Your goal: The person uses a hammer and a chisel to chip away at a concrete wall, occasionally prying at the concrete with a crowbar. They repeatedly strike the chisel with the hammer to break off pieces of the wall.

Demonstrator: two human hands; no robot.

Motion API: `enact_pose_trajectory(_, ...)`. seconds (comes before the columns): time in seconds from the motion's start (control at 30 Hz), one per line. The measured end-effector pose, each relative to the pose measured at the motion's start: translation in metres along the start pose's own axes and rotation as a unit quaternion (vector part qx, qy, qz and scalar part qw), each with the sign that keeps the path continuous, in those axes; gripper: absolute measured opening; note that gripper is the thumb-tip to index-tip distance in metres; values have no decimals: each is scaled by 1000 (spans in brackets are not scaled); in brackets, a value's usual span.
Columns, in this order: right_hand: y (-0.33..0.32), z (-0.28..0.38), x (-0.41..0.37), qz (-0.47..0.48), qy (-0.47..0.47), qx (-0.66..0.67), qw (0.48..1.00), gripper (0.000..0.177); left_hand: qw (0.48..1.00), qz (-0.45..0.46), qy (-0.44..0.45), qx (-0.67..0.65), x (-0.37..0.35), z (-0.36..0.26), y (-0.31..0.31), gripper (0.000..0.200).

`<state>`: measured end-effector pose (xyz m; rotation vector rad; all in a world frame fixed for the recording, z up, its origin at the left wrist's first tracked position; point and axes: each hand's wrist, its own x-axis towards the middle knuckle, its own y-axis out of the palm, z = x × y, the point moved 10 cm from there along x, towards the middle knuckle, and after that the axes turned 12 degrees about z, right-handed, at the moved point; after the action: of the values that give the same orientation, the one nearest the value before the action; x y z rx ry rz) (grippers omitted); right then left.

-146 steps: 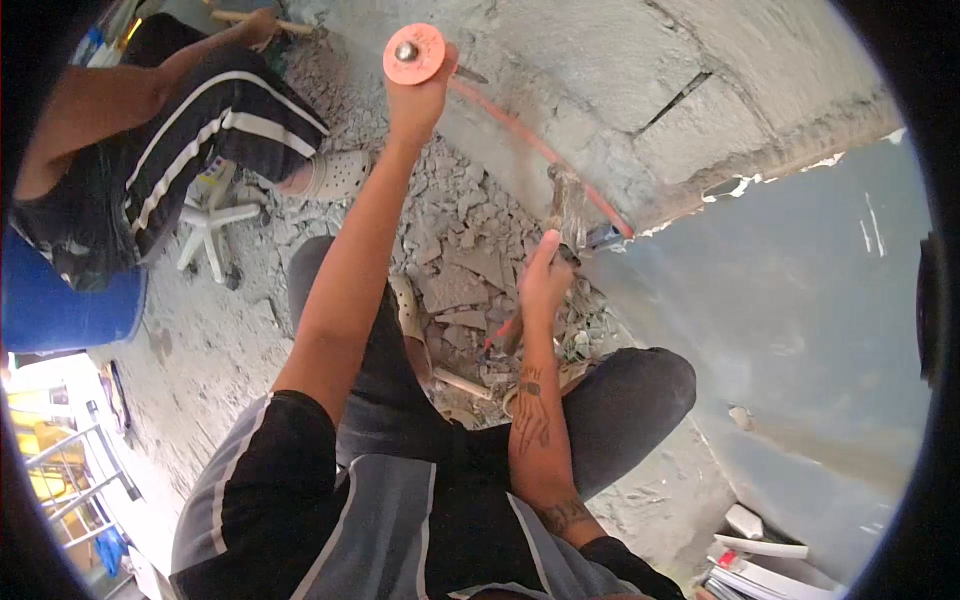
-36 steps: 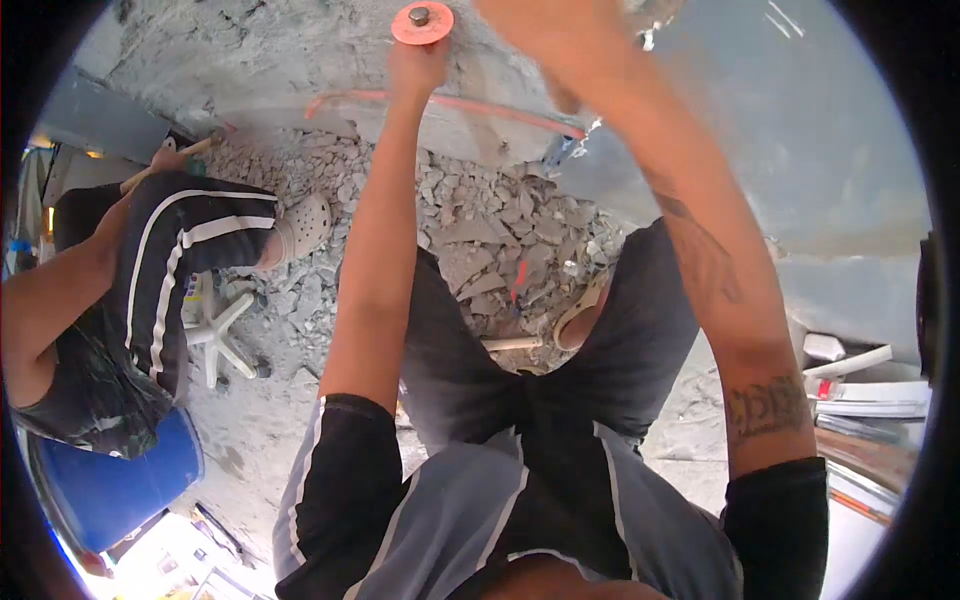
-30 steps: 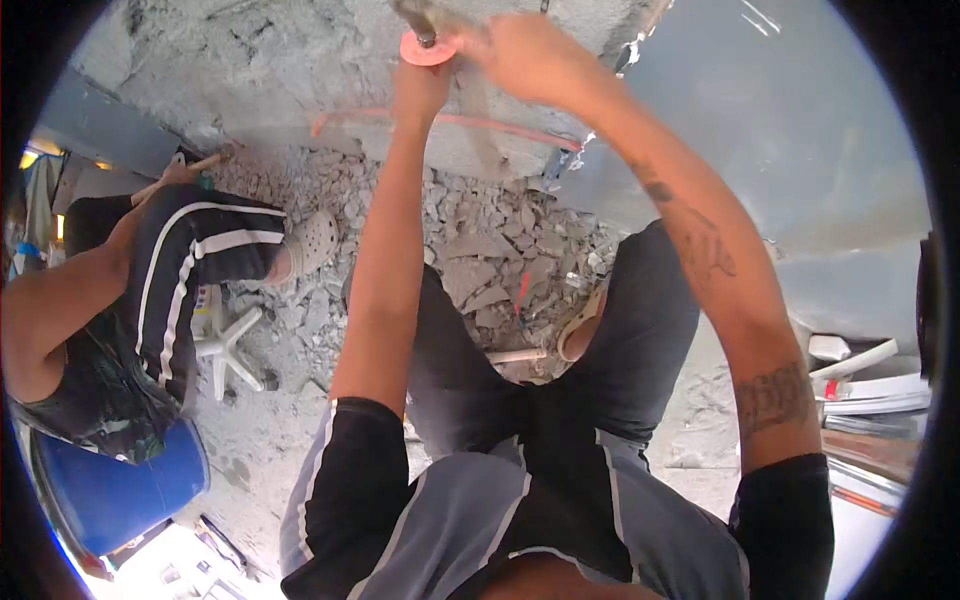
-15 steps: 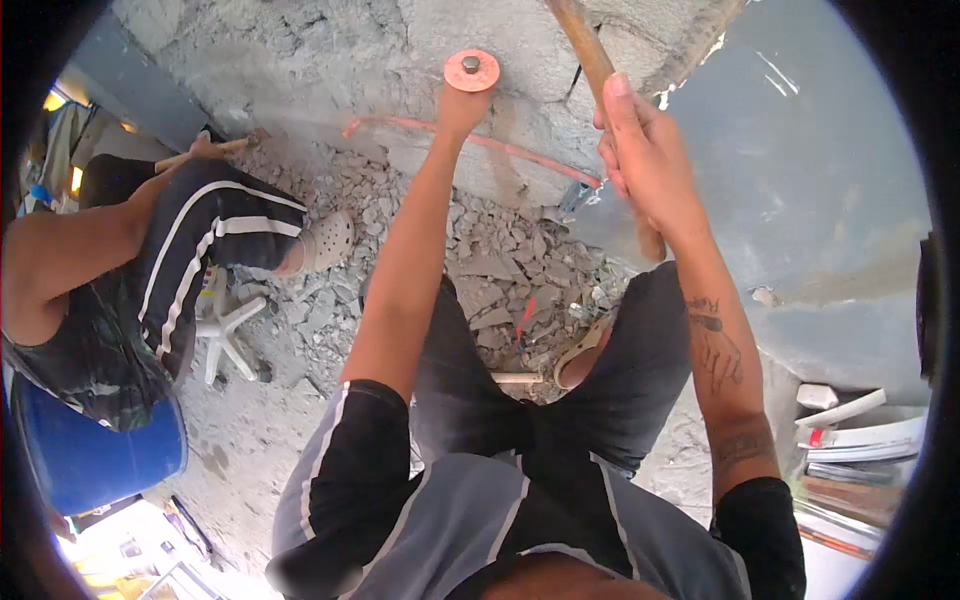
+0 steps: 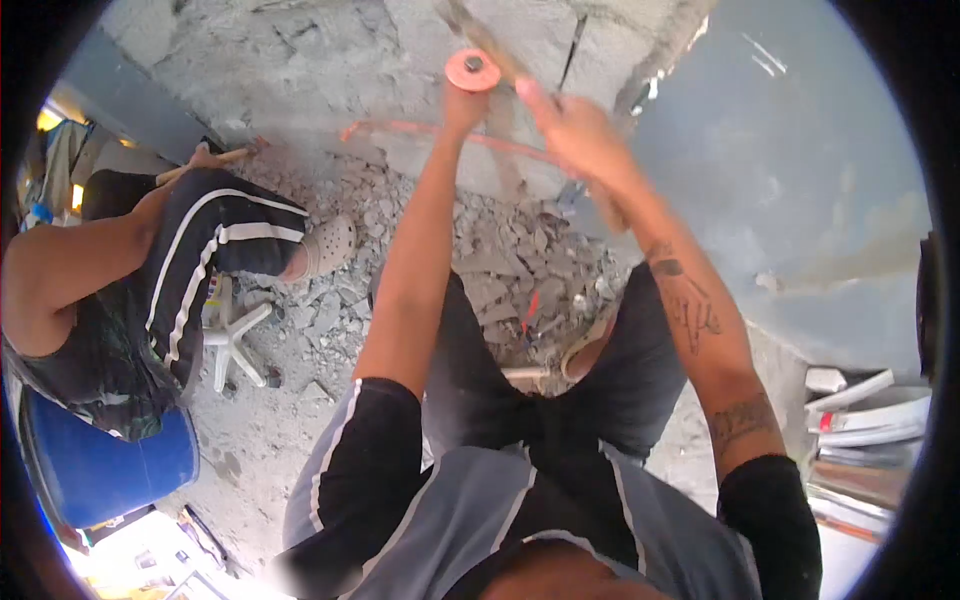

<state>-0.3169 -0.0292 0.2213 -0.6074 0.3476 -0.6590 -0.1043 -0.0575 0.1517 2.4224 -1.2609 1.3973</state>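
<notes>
My left hand point(image 5: 464, 108) is closed just under the round orange-pink guard of a chisel point(image 5: 487, 76), held against the rough concrete wall point(image 5: 330, 60). The chisel's grey metal striking end shows in the middle of the guard, while its tip is hidden. My right hand point(image 5: 583, 138) is wrapped around the wooden handle of a hammer point(image 5: 492, 46), blurred by motion. That handle slants up and left, passing close by the guard. The hammer's head cannot be made out at the top edge. Below the wall lies broken concrete rubble point(image 5: 510, 250).
A reddish pipe point(image 5: 400, 127) runs along the wall's base. To the left sits another person point(image 5: 180, 260), one hand on a wooden handle point(image 5: 235, 155). Nearby are a white star-shaped base point(image 5: 235, 345) and a blue drum point(image 5: 110, 460). Stacked strips point(image 5: 870, 425) lie at right.
My right hand has swung the hammer left and upward toward the chisel's end. My left hand and the chisel have stayed in nearly the same place.
</notes>
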Motion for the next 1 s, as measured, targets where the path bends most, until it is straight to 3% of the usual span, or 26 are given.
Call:
enact_pose_trajectory(0.03,-9,19,-9,-33,-61,5,998,75,998,-20,49,22,-9,1,-2,9)
enact_pose_trajectory(0.07,-20,36,-16,-33,-58,4,998,75,999,-19,47,19,-8,4,-7,9)
enact_pose_trajectory(0.13,-45,92,-48,-92,-208,45,973,76,998,42,-40,-35,-9,16,-2,18)
enact_pose_trajectory(0.17,-38,92,-50,-92,-204,45,974,76,999,8,-20,-46,-6,5,-7,15)
enact_pose_trajectory(0.23,-35,95,-63,-149,-254,74,953,76,999,35,-13,-15,-5,13,-2,14)
enact_pose_trajectory(0.3,3,20,-18,-136,-205,22,969,69,998,59,-3,19,-5,3,1,14)
enact_pose_trajectory(0.37,17,-9,-9,-123,-150,-29,981,63,996,51,-70,-27,-11,-16,-5,16)
enact_pose_trajectory(0.43,36,-31,-2,44,45,35,997,63,998,40,-44,-21,-2,-10,-3,14)
enact_pose_trajectory(0.5,22,1,-26,38,5,84,996,63,999,31,-39,-22,-13,9,6,13)
enact_pose_trajectory(0.57,2,44,-40,26,-48,132,990,63,1000,-19,21,-2,-8,19,-5,10)
enact_pose_trajectory(0.63,-31,89,-59,-71,-155,130,977,60,999,-16,33,20,-12,13,-14,8)
enact_pose_trajectory(0.67,-42,97,-66,-67,-155,129,977,60,998,-16,51,46,-11,4,-20,7)
enact_pose_trajectory(0.7,-47,99,-70,1,-172,257,951,49,997,-18,49,49,-12,0,-26,7)
enact_pose_trajectory(0.77,-37,99,-78,78,-186,381,902,39,1000,5,-11,21,-17,2,-37,10)
enact_pose_trajectory(0.83,-43,78,-89,-52,-178,254,949,57,998,-21,-44,46,-21,-3,-46,11)
enact_pose_trajectory(0.9,-39,57,-92,-52,-153,256,953,57,994,-44,-75,68,-20,-8,-53,13)
enact_pose_trajectory(0.97,-35,37,-93,-54,-123,262,956,57,985,-17,-161,-65,-21,3,-49,17)
enact_pose_trajectory(1.0,-32,30,-93,-50,-116,257,958,58,985,-16,-158,-62,-23,-7,-46,17)
